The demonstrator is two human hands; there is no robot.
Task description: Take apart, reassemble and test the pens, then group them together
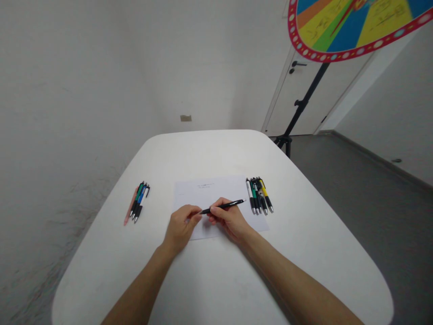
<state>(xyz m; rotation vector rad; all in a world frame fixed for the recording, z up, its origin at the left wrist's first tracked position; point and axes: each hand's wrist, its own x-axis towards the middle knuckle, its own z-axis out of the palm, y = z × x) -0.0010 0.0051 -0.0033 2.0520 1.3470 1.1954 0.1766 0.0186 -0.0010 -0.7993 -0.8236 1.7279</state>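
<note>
A black pen (232, 204) slants over a white sheet of paper (223, 187), its silver end toward the right. My right hand (230, 221) grips the barrel between thumb and fingers. At the pen's other end, the thumb and index finger of my left hand (182, 225) are pinched together around the tip. Both hands are above the lower part of the sheet. A few small dark lines of writing (205, 185) show near the top of the paper; what they say is too small to read. My fingers hide part of the sheet.
Several pens (259, 196) with white, green, black and yellow barrels lie on the paper's right edge. Left of it are more pens (140, 201) and a pink stick-like item (129, 210). The white table (203, 153) has rounded corners; a colourful wheel (355, 27) stands behind on a tripod.
</note>
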